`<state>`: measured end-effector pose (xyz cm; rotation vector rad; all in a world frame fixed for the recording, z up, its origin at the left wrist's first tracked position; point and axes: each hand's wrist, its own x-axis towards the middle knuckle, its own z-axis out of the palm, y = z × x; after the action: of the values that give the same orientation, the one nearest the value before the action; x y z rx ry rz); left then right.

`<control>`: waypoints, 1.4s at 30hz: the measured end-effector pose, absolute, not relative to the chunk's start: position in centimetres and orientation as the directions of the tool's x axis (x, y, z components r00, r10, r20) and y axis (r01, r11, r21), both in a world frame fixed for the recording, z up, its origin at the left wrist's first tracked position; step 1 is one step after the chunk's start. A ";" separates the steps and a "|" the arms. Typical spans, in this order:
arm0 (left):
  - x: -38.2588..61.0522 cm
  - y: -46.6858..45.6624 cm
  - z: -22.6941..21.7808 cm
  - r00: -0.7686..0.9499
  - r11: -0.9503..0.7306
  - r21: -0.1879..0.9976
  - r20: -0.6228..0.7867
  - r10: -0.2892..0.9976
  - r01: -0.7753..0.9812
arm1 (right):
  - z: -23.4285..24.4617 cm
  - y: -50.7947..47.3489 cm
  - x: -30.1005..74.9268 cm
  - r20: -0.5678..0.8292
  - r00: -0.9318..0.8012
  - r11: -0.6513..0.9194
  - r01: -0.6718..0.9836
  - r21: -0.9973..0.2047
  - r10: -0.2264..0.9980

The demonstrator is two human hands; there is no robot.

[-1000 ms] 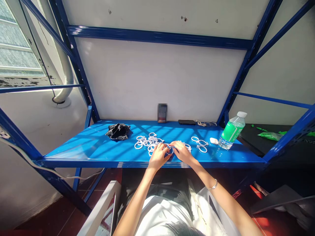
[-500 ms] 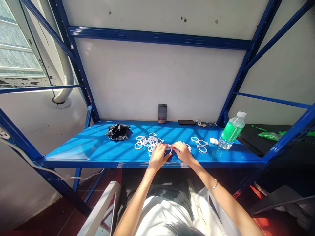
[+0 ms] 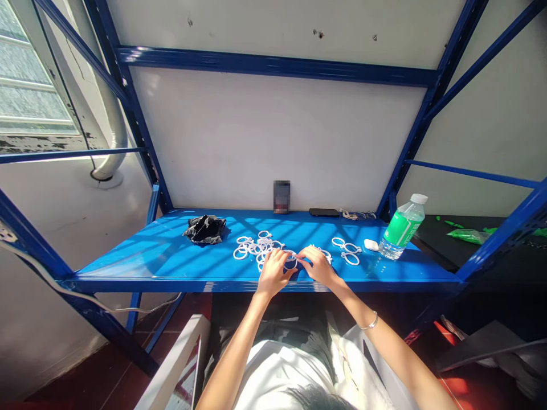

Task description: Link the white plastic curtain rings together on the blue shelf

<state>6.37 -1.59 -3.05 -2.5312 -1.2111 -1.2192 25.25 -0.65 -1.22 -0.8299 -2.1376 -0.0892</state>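
Near the front edge of the blue table, my left hand (image 3: 274, 271) and my right hand (image 3: 317, 265) meet at a white ring (image 3: 292, 262). The left fingers are closed at the ring's left side, while the right fingertips pinch its right side. Just beyond my left hand lies a loose pile of white rings (image 3: 255, 246), some of them overlapping. Partly behind my right hand are more white rings (image 3: 327, 254). Farther right, several joined or touching rings (image 3: 350, 249) lie flat. How the held ring is built is too small to make out.
A crumpled black plastic bag (image 3: 205, 229) lies at the left of the blue table (image 3: 141, 259). On the right stand a bottle with a green label (image 3: 401, 228) and a small white case (image 3: 371, 245). A phone (image 3: 323, 212) and a coiled cable (image 3: 358, 215) lie along the back.
Both hands stay in nearly the same place on the white ring, with only slight finger movement. Everything else on the table lies as before.
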 end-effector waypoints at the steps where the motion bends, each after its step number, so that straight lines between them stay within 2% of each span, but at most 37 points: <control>1: 6.4 -1.6 -3.0 0.368 -0.681 0.248 0.690 0.623 0.689 | -1.2 -0.7 25.3 0.724 -0.446 0.785 0.583 -0.212 0.527; 12: 6.4 -1.7 -2.8 0.361 -0.671 0.247 0.689 0.629 0.699 | -1.3 -0.6 25.2 0.736 -0.448 0.806 0.548 -0.221 0.507; 15: 6.5 -1.6 -3.0 0.347 -0.668 0.246 0.701 0.623 0.702 | -0.9 -0.8 25.0 0.720 -0.444 0.780 0.588 -0.214 0.533; 18: 6.6 -1.4 -3.3 0.315 -0.649 0.229 0.728 0.609 0.725 | -0.6 -1.0 24.9 0.726 -0.367 0.690 0.696 -0.201 0.582; 24: 6.7 -1.3 -3.8 0.270 -0.630 0.195 0.781 0.564 0.752 | -1.1 -0.5 25.2 0.689 -0.049 0.371 0.869 -0.328 0.723; 29: 6.7 -1.1 -4.0 0.252 -0.625 0.184 0.802 0.542 0.759 | -2.2 0.2 25.6 0.575 -0.006 0.234 0.917 -0.324 0.818; 35: 6.7 -1.0 -3.9 0.215 -0.586 0.218 0.786 0.579 0.780 | -2.4 0.3 25.8 0.526 -0.050 0.242 0.922 -0.303 0.849; 42: 6.8 -0.8 -4.1 0.196 -0.573 0.209 0.802 0.563 0.793 | -2.0 0.3 25.7 0.544 -0.157 0.378 0.868 -0.323 0.824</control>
<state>6.82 -0.85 -4.11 -2.2211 -1.2934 -1.3161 25.71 0.26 -2.03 -1.4530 -1.9836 -0.0845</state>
